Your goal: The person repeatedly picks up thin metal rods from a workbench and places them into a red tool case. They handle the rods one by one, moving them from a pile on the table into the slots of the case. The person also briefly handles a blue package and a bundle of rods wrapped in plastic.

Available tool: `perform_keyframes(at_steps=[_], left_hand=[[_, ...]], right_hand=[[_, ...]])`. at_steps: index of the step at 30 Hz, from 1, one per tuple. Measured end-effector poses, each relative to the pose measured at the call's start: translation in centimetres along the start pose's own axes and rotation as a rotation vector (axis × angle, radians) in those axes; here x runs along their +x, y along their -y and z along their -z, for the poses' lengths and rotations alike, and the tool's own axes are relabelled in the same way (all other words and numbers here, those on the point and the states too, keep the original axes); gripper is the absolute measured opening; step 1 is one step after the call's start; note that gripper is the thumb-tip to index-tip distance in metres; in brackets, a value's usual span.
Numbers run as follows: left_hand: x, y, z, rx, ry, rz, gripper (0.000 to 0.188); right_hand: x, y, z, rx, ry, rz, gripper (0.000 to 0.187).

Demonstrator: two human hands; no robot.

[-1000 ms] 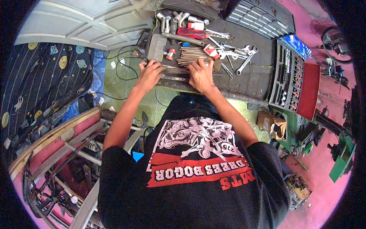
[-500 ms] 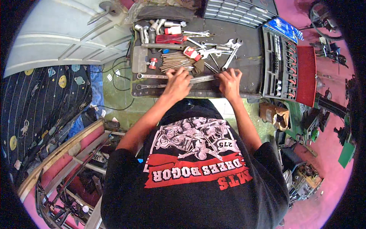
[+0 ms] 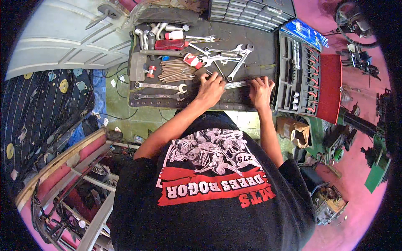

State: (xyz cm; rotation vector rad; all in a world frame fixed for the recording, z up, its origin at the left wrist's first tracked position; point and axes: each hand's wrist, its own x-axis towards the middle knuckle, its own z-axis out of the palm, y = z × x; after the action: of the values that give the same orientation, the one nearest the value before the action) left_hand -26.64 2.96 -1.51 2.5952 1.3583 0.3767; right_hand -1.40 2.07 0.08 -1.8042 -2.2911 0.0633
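Note:
My left hand (image 3: 210,89) and my right hand (image 3: 261,93) are over the near part of the dark workbench mat, closed around opposite ends of a silver wrench (image 3: 237,85). It lies level between them, its ends hidden by my fingers; whether more than one wrench is there I cannot tell. Left of my left hand, two combination wrenches lie side by side, an upper one (image 3: 161,87) and a lower one (image 3: 157,96). Beyond my hands, another combination wrench (image 3: 239,65) lies slanted, next to a pile of wrenches. A bundle of thin brownish rods (image 3: 178,70) lies beyond the two wrenches.
Chrome sockets and handles, a red-handled tool (image 3: 171,44) and a red-and-white bottle (image 3: 192,60) crowd the mat's far left. On the right stands an open red tool case (image 3: 328,90). A grey drawer cabinet (image 3: 251,14) is at the back.
Both hands have moved right along the mat with the wrench between them. The open ends of the two left wrenches now show. The whole view has shifted slightly.

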Motion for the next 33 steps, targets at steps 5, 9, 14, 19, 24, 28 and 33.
perform_keyframes(at_steps=[5,9,14,19,24,28,33], left_hand=[[-2.2,2.0,2.9,-0.067,-0.195,0.176,0.023],[-4.3,4.4,4.4,-0.032,-0.226,0.348,0.021],[-4.1,4.9,3.6,0.016,-0.228,0.351,0.025],[-3.8,5.9,2.6,-0.022,-0.197,0.336,0.022],[-3.6,6.7,2.4,-0.039,-0.234,0.274,0.016],[-2.6,6.2,3.8,-0.166,-0.316,0.219,0.013],[-0.7,3.2,4.7,-0.351,-0.373,0.101,0.009]], right_hand=[[1.0,4.7,0.0,0.170,-0.081,0.079,0.030],[2.8,9.9,-0.1,0.281,-0.050,0.214,0.036],[5.0,13.0,-2.9,0.185,-0.039,0.265,0.039],[5.7,13.5,-5.7,0.103,-0.087,0.266,0.038],[6.2,13.8,-5.7,0.115,-0.115,0.262,0.035],[5.6,13.3,-3.6,0.138,-0.134,0.208,0.033],[3.4,11.5,0.9,0.175,-0.203,0.104,0.039]])
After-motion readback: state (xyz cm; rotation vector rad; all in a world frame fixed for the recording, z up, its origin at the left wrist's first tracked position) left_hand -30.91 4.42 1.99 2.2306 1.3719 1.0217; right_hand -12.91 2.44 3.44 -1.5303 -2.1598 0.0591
